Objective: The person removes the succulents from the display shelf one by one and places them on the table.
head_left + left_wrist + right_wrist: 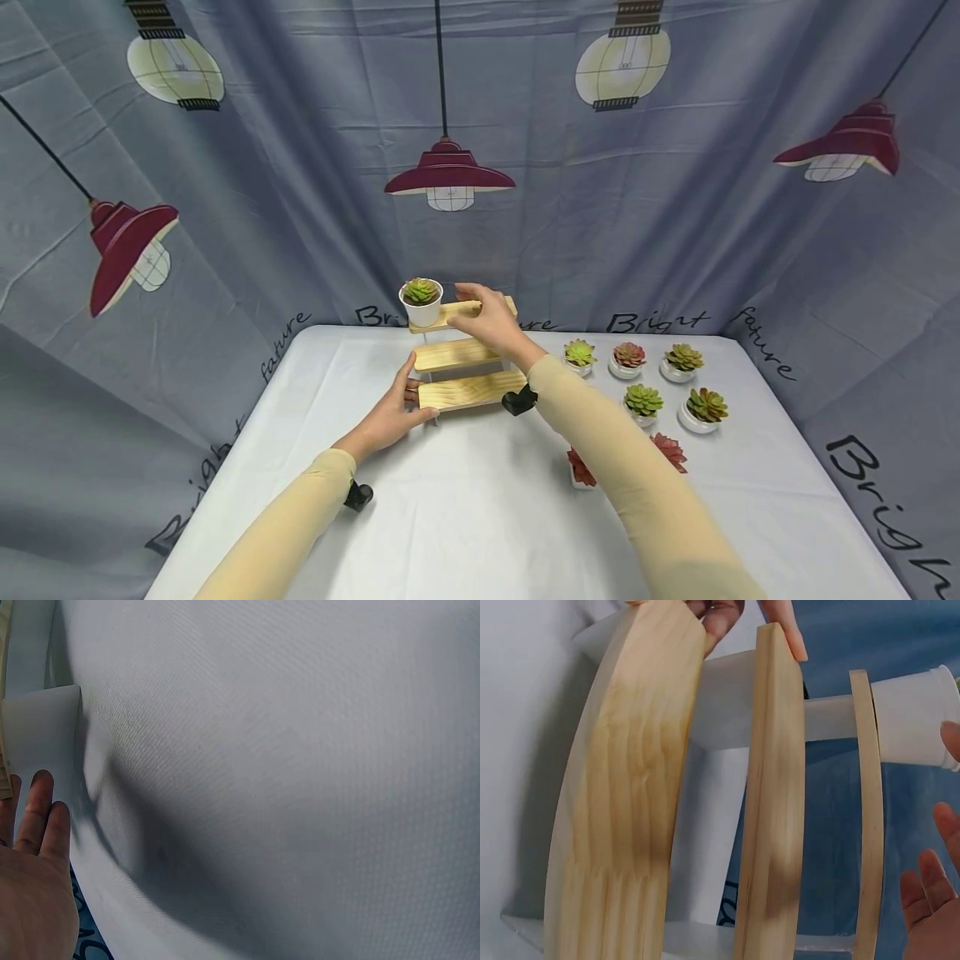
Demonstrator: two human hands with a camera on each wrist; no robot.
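A three-tiered stand with pale wooden shelves (471,392) and white side supports (724,697) stands toward the back of the table. On the left end of its top shelf (868,810) sits a green succulent in a white pot (422,311). My left hand (386,419) holds the stand's left end, thumb at the lowest shelf and a finger reaching the middle shelf (774,787); in the left wrist view, its fingers (34,817) lie beside the white support. Above the top shelf, just right of the pot, my right hand (492,323) has spread fingers with nothing between them.
Several small potted succulents stand on the right of the white table (480,517), among them a light green one (579,353) and an olive one (707,406). Two red ones (667,452) are partly behind the right sleeve. A grey-blue curtain (480,250) hangs behind.
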